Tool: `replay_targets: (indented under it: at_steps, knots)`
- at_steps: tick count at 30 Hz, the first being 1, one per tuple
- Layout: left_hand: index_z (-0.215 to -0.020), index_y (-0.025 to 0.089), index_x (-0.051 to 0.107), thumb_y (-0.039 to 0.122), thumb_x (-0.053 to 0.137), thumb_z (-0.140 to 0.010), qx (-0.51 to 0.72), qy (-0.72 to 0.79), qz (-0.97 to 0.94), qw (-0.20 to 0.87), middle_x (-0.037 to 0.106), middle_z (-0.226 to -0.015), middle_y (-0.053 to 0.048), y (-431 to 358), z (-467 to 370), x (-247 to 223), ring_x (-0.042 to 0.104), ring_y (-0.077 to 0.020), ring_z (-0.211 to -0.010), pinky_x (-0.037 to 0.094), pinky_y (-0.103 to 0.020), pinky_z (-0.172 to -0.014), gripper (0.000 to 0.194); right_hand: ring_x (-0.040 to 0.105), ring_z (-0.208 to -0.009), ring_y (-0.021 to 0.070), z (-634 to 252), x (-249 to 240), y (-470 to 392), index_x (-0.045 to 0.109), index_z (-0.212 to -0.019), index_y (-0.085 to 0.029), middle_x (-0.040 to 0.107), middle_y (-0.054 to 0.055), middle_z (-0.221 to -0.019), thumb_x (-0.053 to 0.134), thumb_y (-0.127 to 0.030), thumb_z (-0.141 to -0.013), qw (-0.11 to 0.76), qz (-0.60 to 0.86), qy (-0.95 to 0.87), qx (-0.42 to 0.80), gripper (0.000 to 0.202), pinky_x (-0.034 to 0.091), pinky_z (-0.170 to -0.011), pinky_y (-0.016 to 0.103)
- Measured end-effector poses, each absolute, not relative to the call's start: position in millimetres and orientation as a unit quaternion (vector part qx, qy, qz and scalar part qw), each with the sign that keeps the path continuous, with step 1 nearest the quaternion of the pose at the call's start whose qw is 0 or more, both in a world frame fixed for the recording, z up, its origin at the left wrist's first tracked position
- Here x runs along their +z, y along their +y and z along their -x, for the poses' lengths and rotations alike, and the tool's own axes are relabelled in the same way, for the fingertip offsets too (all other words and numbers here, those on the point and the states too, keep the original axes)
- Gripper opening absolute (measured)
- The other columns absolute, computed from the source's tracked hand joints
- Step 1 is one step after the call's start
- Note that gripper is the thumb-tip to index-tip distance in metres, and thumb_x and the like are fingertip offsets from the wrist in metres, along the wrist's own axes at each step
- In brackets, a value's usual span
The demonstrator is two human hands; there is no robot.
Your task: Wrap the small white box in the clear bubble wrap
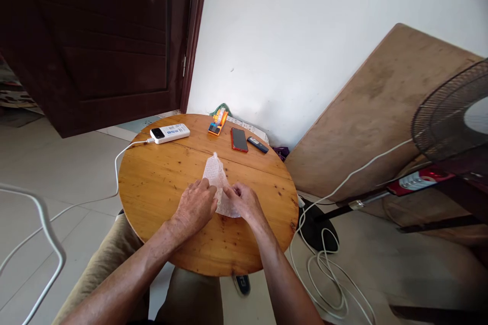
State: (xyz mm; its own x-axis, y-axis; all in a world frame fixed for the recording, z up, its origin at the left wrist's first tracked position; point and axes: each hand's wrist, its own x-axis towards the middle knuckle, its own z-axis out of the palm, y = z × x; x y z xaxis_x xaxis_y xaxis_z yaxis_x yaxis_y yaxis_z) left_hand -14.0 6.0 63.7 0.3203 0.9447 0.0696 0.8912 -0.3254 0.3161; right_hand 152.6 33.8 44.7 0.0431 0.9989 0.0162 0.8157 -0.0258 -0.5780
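Observation:
A piece of translucent bubble wrap (215,170) lies near the middle of the round wooden table (152,198), its narrow end pointing away from me. On its left side, my left hand (197,200) has its fingers curled and pressed together on the wrap. My right hand (244,199) pinches the wrap's right side, thumb toward the middle. Part of the wrap is hidden under both hands, and whether anything is inside it cannot be made out.
Along the table's far side are a white power bank (173,133) with a cable, an orange tape dispenser (218,123), a red-edged phone (239,139) and a dark small device (257,144). A fan (450,111) and coiled cable (324,264) are right.

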Motion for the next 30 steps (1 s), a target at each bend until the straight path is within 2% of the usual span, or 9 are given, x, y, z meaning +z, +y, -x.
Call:
replay_targets:
  at_steps: [2,7,12,15,17,20,22,28,30]
  knots:
    - [-0.095,0.017,0.067,0.023,0.044,-0.094,0.119,0.565,-0.809,0.105,0.063,-0.102,-0.012,6,14,63,0.062,-0.0262,-0.101,0.049,-0.037,-0.090,0.024,0.045,-0.058,0.0139,-151,48,44,0.048,-0.057,-0.021,0.048,-0.003,-0.056,0.059,-0.042,-0.082,0.222,0.684,-0.662,0.211,0.035,0.025,-0.054,0.025]
    - [-0.094,0.017,0.067,0.021,0.044,-0.093,0.125,0.566,-0.809,0.099,0.064,-0.102,-0.012,7,14,61,0.063,-0.0267,-0.102,0.049,-0.038,-0.089,0.023,0.046,-0.052,0.0125,-163,50,59,0.047,-0.055,-0.020,0.044,-0.004,-0.051,0.057,-0.023,-0.076,0.231,0.677,-0.634,0.294,0.023,0.029,-0.051,0.024]
    - [-0.095,0.017,0.067,0.020,0.043,-0.093,0.130,0.556,-0.814,0.107,0.064,-0.101,-0.011,8,14,61,0.063,-0.0264,-0.101,0.050,-0.037,-0.087,0.025,0.054,-0.050,0.0135,-185,37,40,0.052,-0.085,-0.020,0.054,-0.004,-0.062,0.047,-0.037,-0.082,0.274,0.669,-0.579,0.378,0.018,0.042,-0.045,0.023]
    - [-0.095,0.017,0.067,0.021,0.044,-0.093,0.131,0.561,-0.811,0.105,0.064,-0.101,-0.012,8,14,60,0.063,-0.0265,-0.101,0.050,-0.038,-0.088,0.024,0.057,-0.054,0.0145,-189,34,26,0.049,-0.106,-0.021,0.056,-0.005,-0.066,0.055,-0.044,-0.079,0.347,0.632,-0.556,0.413,0.036,0.046,-0.045,0.023]
    - [-0.094,0.017,0.067,0.021,0.044,-0.094,0.128,0.562,-0.811,0.105,0.064,-0.101,-0.012,7,14,61,0.063,-0.0263,-0.101,0.050,-0.038,-0.089,0.023,0.061,-0.061,0.0155,-188,37,21,0.048,-0.116,-0.021,0.063,0.000,-0.079,0.057,-0.047,-0.081,0.354,0.608,-0.586,0.402,0.045,0.049,-0.051,0.026]
    - [-0.094,0.017,0.067,0.022,0.044,-0.094,0.122,0.563,-0.811,0.105,0.064,-0.101,-0.011,7,15,61,0.063,-0.0255,-0.101,0.050,-0.037,-0.089,0.023,0.065,-0.081,0.0173,-187,50,21,0.051,-0.127,-0.023,0.066,0.008,-0.115,0.056,-0.046,-0.086,0.298,0.589,-0.672,0.336,0.047,0.052,-0.069,0.031]
    - [-0.094,0.018,0.067,0.022,0.045,-0.094,0.118,0.564,-0.811,0.101,0.064,-0.101,-0.011,7,15,62,0.063,-0.0253,-0.101,0.050,-0.036,-0.088,0.023,0.066,-0.085,0.0179,-185,63,24,0.053,-0.133,-0.025,0.062,0.009,-0.127,0.058,-0.043,-0.088,0.235,0.567,-0.724,0.314,0.049,0.052,-0.076,0.033]
    - [-0.094,0.017,0.067,0.021,0.045,-0.094,0.117,0.568,-0.810,0.086,0.064,-0.101,-0.011,6,14,63,0.063,-0.0256,-0.101,0.050,-0.037,-0.089,0.023,0.062,-0.108,0.0258,-169,90,42,0.063,-0.125,-0.022,0.065,0.009,-0.127,0.068,-0.034,-0.081,0.088,0.503,-0.815,0.273,0.046,0.047,-0.092,0.036]
    - [-0.094,0.018,0.068,0.021,0.046,-0.093,0.114,0.571,-0.808,0.086,0.064,-0.101,-0.011,6,14,64,0.064,-0.0260,-0.101,0.050,-0.037,-0.088,0.022,0.064,-0.101,0.0254,-165,93,51,0.069,-0.112,-0.022,0.070,0.008,-0.113,0.073,-0.034,-0.076,0.038,0.502,-0.817,0.282,0.039,0.049,-0.085,0.034]
